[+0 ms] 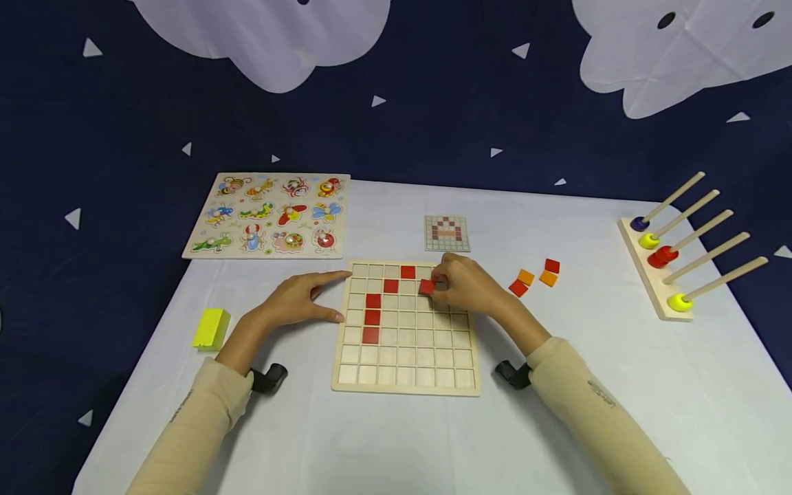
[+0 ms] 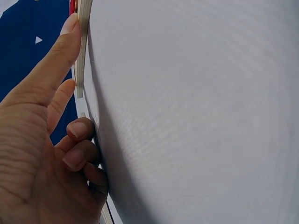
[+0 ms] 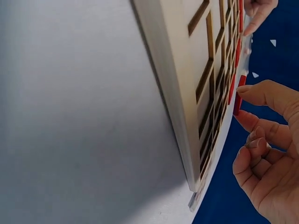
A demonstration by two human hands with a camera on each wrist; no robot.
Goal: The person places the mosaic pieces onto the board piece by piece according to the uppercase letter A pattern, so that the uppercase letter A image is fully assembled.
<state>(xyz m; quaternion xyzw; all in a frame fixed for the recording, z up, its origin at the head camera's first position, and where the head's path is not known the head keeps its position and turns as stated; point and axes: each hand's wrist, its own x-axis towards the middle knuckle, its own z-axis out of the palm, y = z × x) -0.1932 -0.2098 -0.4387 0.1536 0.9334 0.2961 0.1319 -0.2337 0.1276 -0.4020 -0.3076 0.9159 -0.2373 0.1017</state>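
A wooden grid board (image 1: 405, 376) lies mid-table, with several red tiles (image 1: 372, 317) set in its cells. My right hand (image 1: 468, 283) pinches another red tile (image 1: 425, 287) between thumb and index finger. In the right wrist view this tile (image 3: 240, 94) is tilted at the fingertips, above the grid, and the other fingers are curled. My left hand (image 1: 295, 298) touches the board's left edge with thumb and index finger spread apart; in the left wrist view the thumb (image 2: 60, 56) rests against that edge. Behind the board lies a small pattern card (image 1: 447, 234).
Loose red and orange tiles (image 1: 525, 277) lie right of the board. An insect puzzle (image 1: 272, 223) is at the back left, and a yellow block (image 1: 212, 329) sits left of my left hand. A wooden peg stand (image 1: 656, 268) with coloured beads stands at the right.
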